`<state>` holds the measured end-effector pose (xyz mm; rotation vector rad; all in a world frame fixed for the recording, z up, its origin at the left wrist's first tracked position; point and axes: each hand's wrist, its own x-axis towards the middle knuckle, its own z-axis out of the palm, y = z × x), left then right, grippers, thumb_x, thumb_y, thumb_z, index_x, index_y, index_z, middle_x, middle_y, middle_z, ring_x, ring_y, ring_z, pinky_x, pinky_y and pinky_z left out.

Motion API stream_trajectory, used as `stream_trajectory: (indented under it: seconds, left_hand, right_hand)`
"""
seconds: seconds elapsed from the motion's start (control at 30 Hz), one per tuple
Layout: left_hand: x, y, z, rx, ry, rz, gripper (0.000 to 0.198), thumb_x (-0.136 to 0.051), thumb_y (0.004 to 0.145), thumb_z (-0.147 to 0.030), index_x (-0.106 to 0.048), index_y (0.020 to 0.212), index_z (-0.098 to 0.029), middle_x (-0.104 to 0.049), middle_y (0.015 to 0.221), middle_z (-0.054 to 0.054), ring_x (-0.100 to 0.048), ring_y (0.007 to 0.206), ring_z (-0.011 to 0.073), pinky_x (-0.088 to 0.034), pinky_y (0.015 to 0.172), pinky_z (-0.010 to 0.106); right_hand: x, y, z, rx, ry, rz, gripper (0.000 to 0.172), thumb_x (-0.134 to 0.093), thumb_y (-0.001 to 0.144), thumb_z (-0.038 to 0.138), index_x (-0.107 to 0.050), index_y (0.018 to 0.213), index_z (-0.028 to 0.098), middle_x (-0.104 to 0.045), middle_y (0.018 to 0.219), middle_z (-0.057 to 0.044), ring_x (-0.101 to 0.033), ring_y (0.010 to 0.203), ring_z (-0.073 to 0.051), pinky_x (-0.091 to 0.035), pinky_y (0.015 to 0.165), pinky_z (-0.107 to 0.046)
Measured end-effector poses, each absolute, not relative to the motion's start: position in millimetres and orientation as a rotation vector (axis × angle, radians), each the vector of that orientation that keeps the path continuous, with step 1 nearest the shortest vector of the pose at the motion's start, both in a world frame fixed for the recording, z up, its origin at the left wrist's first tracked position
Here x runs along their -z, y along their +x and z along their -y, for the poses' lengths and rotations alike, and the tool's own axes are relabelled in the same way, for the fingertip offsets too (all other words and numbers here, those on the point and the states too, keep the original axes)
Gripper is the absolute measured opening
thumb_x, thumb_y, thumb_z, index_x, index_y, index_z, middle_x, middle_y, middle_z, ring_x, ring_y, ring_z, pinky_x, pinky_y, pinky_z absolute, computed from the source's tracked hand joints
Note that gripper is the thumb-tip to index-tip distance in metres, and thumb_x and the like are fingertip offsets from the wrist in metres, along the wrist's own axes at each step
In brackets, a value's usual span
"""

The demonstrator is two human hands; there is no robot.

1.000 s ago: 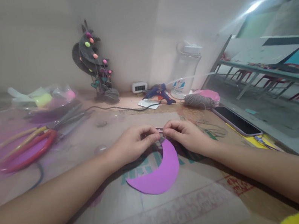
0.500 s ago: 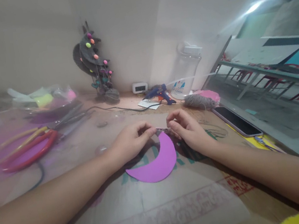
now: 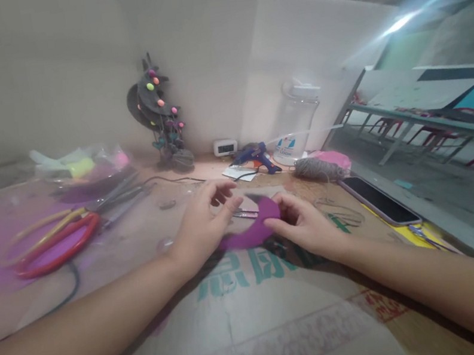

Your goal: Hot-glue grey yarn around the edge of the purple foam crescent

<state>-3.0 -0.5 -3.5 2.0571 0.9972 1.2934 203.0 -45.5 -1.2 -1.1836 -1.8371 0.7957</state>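
Observation:
A purple crescent moon cutout (image 3: 253,232), blurred by motion, is tilted above the cardboard, and a small dark piece shows at its upper tip. My right hand (image 3: 303,224) grips its right side between thumb and fingers. Left of the crescent, my left hand (image 3: 206,222) has its thumb and curved fingers apart, with nothing visible between them. A thin, shiny metal tool (image 3: 246,215) shows just below the left thumb; its kind and whether the thumb touches it are unclear.
Large red-handled scissors (image 3: 60,246) and a bag of colored bits (image 3: 81,167) are at left. Behind stand a decorated dark crescent ornament (image 3: 157,109), a small clock (image 3: 225,147), a blue glue gun (image 3: 256,156) and a clear bottle (image 3: 294,125). Grey yarn (image 3: 320,168) and a phone (image 3: 379,199) sit right.
The crescent has turned and tilted, its lower end lifting toward the back. My right hand has moved onto its right side; my left hand has come off its upper tip.

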Motion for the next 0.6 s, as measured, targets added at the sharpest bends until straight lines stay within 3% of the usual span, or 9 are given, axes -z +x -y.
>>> stream_trajectory:
  seconds: [0.07,0.13,0.2,0.27,0.43,0.6]
  left_hand:
    - [2.5,-3.5,1.3,-1.380,2.049,-1.023,0.030,-0.056,0.089,-0.038,-0.056,0.112,-0.018,-0.060,0.110,0.007,-0.055,0.098,0.0192,-0.045,0.085,0.030]
    - [1.3,-3.7,1.3,-1.339,2.064,-1.021,0.024,-0.052,0.092,-0.039,-0.058,0.099,-0.017,-0.061,0.102,0.006,-0.055,0.096,0.0194,-0.045,0.084,0.030]
    - [1.3,-3.7,0.6,-1.194,2.078,-0.955,0.031,-0.045,0.095,-0.041,-0.060,0.084,-0.017,-0.062,0.088,0.004,-0.057,0.087,0.0190,-0.045,0.081,0.030]
    - [3.1,-3.2,-0.4,-1.081,2.016,-0.815,0.038,-0.039,0.096,-0.045,-0.061,0.082,-0.017,-0.063,0.086,0.004,-0.060,0.082,0.0182,-0.047,0.076,0.028]
    - [6.4,-1.6,-0.9,-1.012,1.925,-0.771,0.044,-0.038,0.095,-0.050,-0.063,0.080,-0.017,-0.065,0.082,0.004,-0.062,0.079,0.0189,-0.045,0.067,0.026]
    - [2.4,-0.2,1.1,-0.881,2.012,-0.872,0.037,-0.045,0.091,-0.047,-0.056,0.072,-0.018,-0.060,0.068,0.000,-0.055,0.068,0.0168,-0.040,0.063,0.026]
  right_hand:
    - [1.2,205.7,46.0,-0.555,-1.120,1.791,0.013,-0.058,0.085,0.026,-0.046,0.082,0.022,-0.048,0.071,0.003,-0.046,0.062,-0.011,-0.039,0.057,-0.024]
    - [0.8,210.2,45.3,-0.298,-0.998,1.849,0.015,-0.057,0.083,0.016,-0.043,0.079,0.023,-0.046,0.073,0.002,-0.044,0.064,-0.012,-0.038,0.058,-0.025]
    - [0.5,215.4,43.3,-0.104,-0.900,1.978,0.019,-0.054,0.078,0.007,-0.044,0.079,0.023,-0.047,0.077,0.001,-0.044,0.066,-0.013,-0.037,0.058,-0.025]
    - [0.9,219.8,40.7,0.040,-0.901,2.083,0.020,-0.052,0.076,0.003,-0.048,0.080,0.023,-0.049,0.078,0.000,-0.044,0.066,-0.013,-0.036,0.057,-0.025]
    - [2.0,224.8,36.0,0.298,-1.095,2.192,0.016,-0.050,0.079,0.006,-0.055,0.080,0.022,-0.055,0.077,-0.001,-0.050,0.069,-0.014,-0.035,0.060,-0.026]
    - [1.6,225.2,33.9,0.439,-1.180,2.214,0.011,-0.051,0.083,0.011,-0.054,0.078,0.021,-0.055,0.073,-0.001,-0.048,0.065,-0.014,-0.031,0.059,-0.027]
